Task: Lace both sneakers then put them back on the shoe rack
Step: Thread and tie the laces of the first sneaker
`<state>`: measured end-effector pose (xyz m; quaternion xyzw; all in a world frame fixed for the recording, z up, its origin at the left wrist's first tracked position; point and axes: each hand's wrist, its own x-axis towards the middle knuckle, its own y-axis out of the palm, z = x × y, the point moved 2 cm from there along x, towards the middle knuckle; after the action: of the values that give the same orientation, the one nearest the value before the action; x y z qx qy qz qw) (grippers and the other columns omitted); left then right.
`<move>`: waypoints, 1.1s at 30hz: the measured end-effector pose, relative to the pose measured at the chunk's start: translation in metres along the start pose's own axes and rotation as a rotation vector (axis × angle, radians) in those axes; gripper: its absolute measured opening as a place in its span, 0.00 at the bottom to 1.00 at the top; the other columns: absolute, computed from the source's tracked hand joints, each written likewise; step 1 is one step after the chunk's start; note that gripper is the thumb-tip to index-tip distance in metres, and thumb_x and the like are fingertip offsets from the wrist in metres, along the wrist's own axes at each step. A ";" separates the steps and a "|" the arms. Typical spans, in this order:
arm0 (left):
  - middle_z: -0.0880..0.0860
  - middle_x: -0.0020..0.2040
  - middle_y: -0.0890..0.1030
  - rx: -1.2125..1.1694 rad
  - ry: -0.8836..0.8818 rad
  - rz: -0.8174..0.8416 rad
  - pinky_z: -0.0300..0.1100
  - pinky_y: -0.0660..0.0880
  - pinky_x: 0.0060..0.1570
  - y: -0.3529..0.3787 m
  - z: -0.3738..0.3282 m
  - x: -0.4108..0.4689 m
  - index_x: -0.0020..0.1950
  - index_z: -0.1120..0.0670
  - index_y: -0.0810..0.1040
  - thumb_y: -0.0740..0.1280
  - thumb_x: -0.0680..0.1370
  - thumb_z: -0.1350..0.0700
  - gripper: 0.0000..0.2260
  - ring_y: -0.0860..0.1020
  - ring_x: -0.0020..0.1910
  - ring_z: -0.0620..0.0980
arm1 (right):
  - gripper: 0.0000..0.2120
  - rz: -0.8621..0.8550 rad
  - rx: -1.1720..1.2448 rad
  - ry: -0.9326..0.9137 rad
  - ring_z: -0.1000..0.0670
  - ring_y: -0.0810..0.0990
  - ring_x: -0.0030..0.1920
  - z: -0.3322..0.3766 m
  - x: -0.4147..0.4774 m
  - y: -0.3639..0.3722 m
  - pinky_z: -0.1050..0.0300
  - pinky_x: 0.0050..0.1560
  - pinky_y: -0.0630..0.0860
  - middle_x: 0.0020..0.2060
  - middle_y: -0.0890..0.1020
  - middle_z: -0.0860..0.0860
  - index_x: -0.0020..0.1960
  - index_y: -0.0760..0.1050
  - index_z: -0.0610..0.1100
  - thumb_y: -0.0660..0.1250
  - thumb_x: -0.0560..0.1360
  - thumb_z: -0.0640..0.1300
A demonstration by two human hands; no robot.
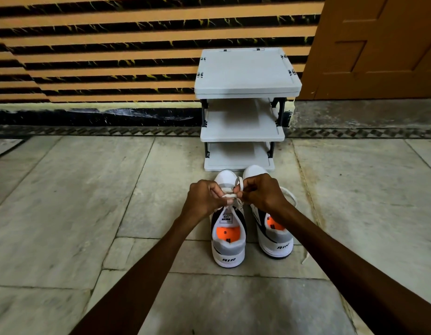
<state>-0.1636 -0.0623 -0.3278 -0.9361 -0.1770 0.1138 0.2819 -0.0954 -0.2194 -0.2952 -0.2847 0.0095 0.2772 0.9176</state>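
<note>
White lace (pixel 230 195) pinched between left hand (pixel 204 198), right hand (pixel 261 191).

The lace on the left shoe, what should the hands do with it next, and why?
Probably pull the lace snug to finish the knot. The left hand and right hand both pinch it over the left sneaker, so that tie looks half done. The right sneaker has lace trailing loose, and the shoe rack holds no shoes yet.
</note>
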 end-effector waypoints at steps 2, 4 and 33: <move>0.48 0.31 0.81 -0.020 0.020 -0.047 0.30 0.74 0.32 -0.002 -0.004 0.000 0.37 0.56 0.81 0.79 0.66 0.52 0.10 0.77 0.28 0.37 | 0.05 0.002 0.017 0.005 0.61 0.77 0.27 0.001 0.000 0.001 0.76 0.28 0.72 0.30 0.81 0.53 0.47 0.84 0.35 0.72 0.72 0.33; 0.48 0.34 0.81 -0.089 -0.006 -0.018 0.32 0.73 0.36 -0.005 -0.010 0.000 0.39 0.57 0.80 0.75 0.71 0.52 0.09 0.77 0.34 0.40 | 0.06 -0.005 0.021 0.001 0.58 0.78 0.30 0.003 -0.001 0.002 0.77 0.29 0.72 0.36 0.84 0.45 0.48 0.84 0.37 0.73 0.71 0.34; 0.53 0.65 0.72 1.044 -0.020 0.007 0.57 0.59 0.66 -0.017 0.019 -0.010 0.59 0.51 0.79 0.62 0.77 0.45 0.15 0.64 0.68 0.57 | 0.15 -0.216 -0.700 -0.005 0.39 0.81 0.52 -0.014 0.000 0.007 0.51 0.50 0.76 0.53 0.82 0.39 0.58 0.73 0.38 0.67 0.74 0.43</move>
<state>-0.1833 -0.0443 -0.3327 -0.6703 -0.0960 0.1968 0.7091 -0.0972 -0.2220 -0.3102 -0.5801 -0.1185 0.1660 0.7886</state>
